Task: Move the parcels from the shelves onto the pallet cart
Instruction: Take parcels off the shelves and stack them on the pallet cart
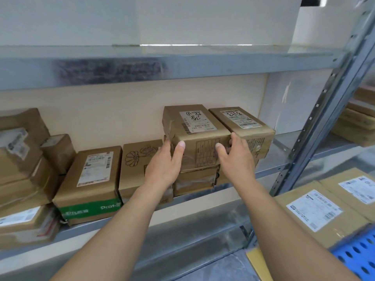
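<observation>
Brown cardboard parcel with a handwritten white label (197, 128) sits on top of a flatter taped brown parcel (194, 179) on the grey metal shelf (284, 147), its front face at the shelf's front edge. The left hand (165, 165) is clamped on its left edge and the right hand (235, 159) on its right edge, both thumbs pressed flat on the front face. The right fingers are wedged in the seam against a neighbouring brown labelled parcel (243, 122), which touches it side to side. On the left, a lower flower-printed cardboard box (140, 159) leaves the parcel's upper left side free. There is open room above, up to the upper metal shelf (162, 65). Bare shelf runs right toward the slotted steel upright (324, 110). At lower right, flat labelled parcels (316, 211) lie on the blue perforated plastic pallet cart (357, 258).
</observation>
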Demonstrator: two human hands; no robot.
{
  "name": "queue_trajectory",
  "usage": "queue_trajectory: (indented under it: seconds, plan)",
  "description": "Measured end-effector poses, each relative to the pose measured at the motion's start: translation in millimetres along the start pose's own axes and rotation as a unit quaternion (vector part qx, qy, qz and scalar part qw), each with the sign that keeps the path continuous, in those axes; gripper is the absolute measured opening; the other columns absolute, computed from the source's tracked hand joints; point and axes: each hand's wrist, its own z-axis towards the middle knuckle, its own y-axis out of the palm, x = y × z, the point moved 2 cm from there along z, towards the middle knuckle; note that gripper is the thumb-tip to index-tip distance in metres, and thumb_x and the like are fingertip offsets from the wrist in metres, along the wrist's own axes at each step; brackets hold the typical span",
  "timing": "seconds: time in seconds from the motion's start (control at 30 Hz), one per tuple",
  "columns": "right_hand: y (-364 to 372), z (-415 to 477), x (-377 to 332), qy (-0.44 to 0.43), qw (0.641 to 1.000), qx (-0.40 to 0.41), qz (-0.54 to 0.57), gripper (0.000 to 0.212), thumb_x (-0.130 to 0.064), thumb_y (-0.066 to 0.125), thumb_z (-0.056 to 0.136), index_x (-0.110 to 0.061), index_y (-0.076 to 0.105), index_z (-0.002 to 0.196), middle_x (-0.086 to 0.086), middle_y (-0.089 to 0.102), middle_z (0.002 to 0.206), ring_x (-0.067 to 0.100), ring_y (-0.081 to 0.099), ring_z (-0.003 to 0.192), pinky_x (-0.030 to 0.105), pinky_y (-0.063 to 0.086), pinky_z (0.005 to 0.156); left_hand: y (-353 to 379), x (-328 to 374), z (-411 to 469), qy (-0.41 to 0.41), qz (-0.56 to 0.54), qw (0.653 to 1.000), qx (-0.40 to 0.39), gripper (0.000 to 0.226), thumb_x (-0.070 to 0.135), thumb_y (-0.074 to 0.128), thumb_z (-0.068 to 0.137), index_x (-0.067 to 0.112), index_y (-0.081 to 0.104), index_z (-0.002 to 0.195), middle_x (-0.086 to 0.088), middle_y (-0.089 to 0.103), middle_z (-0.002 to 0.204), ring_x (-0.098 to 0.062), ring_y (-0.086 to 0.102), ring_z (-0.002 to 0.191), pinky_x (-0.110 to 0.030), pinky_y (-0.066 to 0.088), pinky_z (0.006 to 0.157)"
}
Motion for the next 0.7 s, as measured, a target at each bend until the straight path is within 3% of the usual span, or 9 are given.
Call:
queue_trajectory:
  seconds: [0.17, 0.27, 0.33, 0.4, 0.5, 0.6, 0.7]
  plan:
    - [11.9, 7.6, -4.3, 0.033, 0.994, -0.034, 0.102, 0.04, -0.043, 0.047, 0.095, -0.015, 0.053, 0.123, 0.001, 0.058, 0.106, 0.013, 0.056, 0.089, 0.035, 0.048, 0.078, -5.1, -3.2, 13.9, -0.047, -0.056, 0.997, 0.0, 0.061, 0.056, 0.022, 0.097, 0.022, 0.03, 0.148, -0.002, 0.037, 0.15, -0.023, 0.03, 0.14, -0.035, 0.025, 0.109]
    - [15.2, 7.1, -8.4, 0.047, 0.989, -0.036, 0.138, 0.031, -0.047, 0.045, 0.095, -0.021, 0.054, 0.107, 0.0, 0.057, 0.104, 0.011, 0.055, 0.087, 0.032, 0.044, 0.074, -12.5, -6.7, 22.3, -0.063, -0.064, 0.996, 0.022, 0.063, 0.058, 0.02, 0.096, 0.022, 0.035, 0.145, -0.004, 0.04, 0.149, -0.025, 0.034, 0.138, -0.037, 0.028, 0.108]
    - [15.3, 7.4, -13.3, 0.049, 0.988, -0.035, 0.14, 0.034, -0.051, 0.044, 0.094, -0.019, 0.053, 0.091, 0.002, 0.057, 0.1, 0.013, 0.054, 0.083, 0.032, 0.042, 0.069, -18.5, -12.3, 26.3, -0.081, -0.071, 0.993, 0.043, 0.064, 0.06, 0.02, 0.096, 0.022, 0.036, 0.145, -0.005, 0.041, 0.148, -0.027, 0.035, 0.136, -0.039, 0.029, 0.108]
    - [15.3, 7.5, -18.0, 0.065, 0.984, -0.045, 0.159, 0.036, -0.052, 0.046, 0.093, -0.017, 0.051, 0.087, 0.002, 0.057, 0.093, 0.014, 0.053, 0.079, 0.029, 0.038, 0.062, -22.5, -17.2, 28.3, -0.093, -0.071, 0.992, 0.049, 0.061, 0.058, 0.023, 0.097, 0.021, 0.038, 0.144, -0.007, 0.043, 0.146, -0.028, 0.038, 0.134, -0.038, 0.031, 0.105]
    - [17.9, 6.8, -20.9, 0.103, 0.964, -0.095, 0.225, 0.036, -0.047, 0.048, 0.093, -0.014, 0.053, 0.107, 0.001, 0.059, 0.1, 0.016, 0.056, 0.089, 0.031, 0.044, 0.068, -25.6, -20.4, 29.2, -0.105, -0.093, 0.99, 0.033, 0.054, 0.051, 0.031, 0.098, 0.021, 0.042, 0.142, -0.008, 0.046, 0.142, -0.028, 0.041, 0.13, -0.034, 0.033, 0.098]
    - [17.9, 3.7, -21.1, 0.125, 0.946, -0.148, 0.262, 0.057, -0.042, 0.045, 0.093, -0.022, 0.035, 0.145, 0.0, 0.048, 0.14, 0.022, 0.048, 0.123, 0.047, 0.044, 0.1, -29.3, -21.0, 27.9, -0.108, -0.139, 0.984, 0.012, 0.053, 0.047, 0.039, 0.096, 0.024, 0.039, 0.144, -0.002, 0.044, 0.145, -0.025, 0.04, 0.132, -0.036, 0.032, 0.106]
    - [14.1, -5.2, -20.4, 0.081, 0.934, -0.194, 0.289, 0.053, -0.033, 0.037, 0.096, -0.033, 0.028, 0.149, -0.008, 0.044, 0.144, 0.017, 0.043, 0.126, 0.05, 0.039, 0.107, -31.2, -24.3, 18.1, -0.092, -0.191, 0.977, -0.004, 0.053, 0.043, 0.043, 0.096, 0.03, 0.034, 0.146, 0.005, 0.043, 0.146, -0.019, 0.039, 0.133, -0.042, 0.032, 0.111]
